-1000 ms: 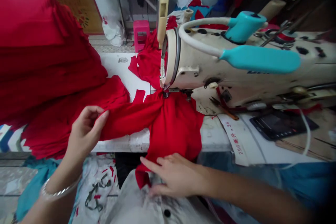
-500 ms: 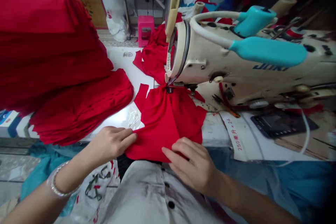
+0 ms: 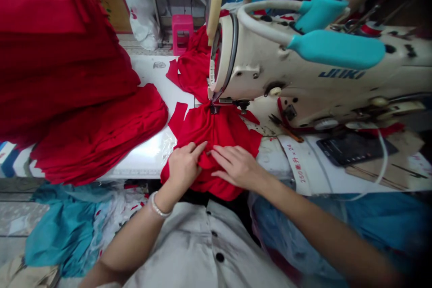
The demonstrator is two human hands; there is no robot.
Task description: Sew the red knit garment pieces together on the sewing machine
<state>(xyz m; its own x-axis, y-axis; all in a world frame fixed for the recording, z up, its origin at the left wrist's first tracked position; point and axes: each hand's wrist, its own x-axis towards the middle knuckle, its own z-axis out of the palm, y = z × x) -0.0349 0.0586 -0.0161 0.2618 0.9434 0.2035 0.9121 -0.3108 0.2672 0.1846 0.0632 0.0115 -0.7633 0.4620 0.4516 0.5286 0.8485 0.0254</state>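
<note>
Red cloth [image 3: 232, 128] lies beneath both hands, on the near side of the machine [image 3: 290, 72], its far part gathered under the machine's foot [image 3: 214, 110]. On the left hand [image 3: 183, 164] the fingers are bunched close together on the cloth, forefinger stretched out; whether they pinch a fold, I cannot tell. On the right hand [image 3: 241, 166] the fingers reach out, slightly apart, their tips on the cloth, the thumb set off from them. The two sets of tips nearly meet, with a crease of cloth raised between them. A pale bracelet [image 3: 159, 207] circles the left wrist. White surface [image 3: 148, 153] shows to the left of the machine, carrying a tall red stack [image 3: 77, 85]. Just beneath the machine's arm lie orange-handled snips [image 3: 286, 128]; in front of its right part rests a dark phone [image 3: 354, 146]. On top of the machine sits a turquoise device [image 3: 340, 49] with a white curved neck. Behind the machine, to its left, stands a pink stool [image 3: 182, 31].
</note>
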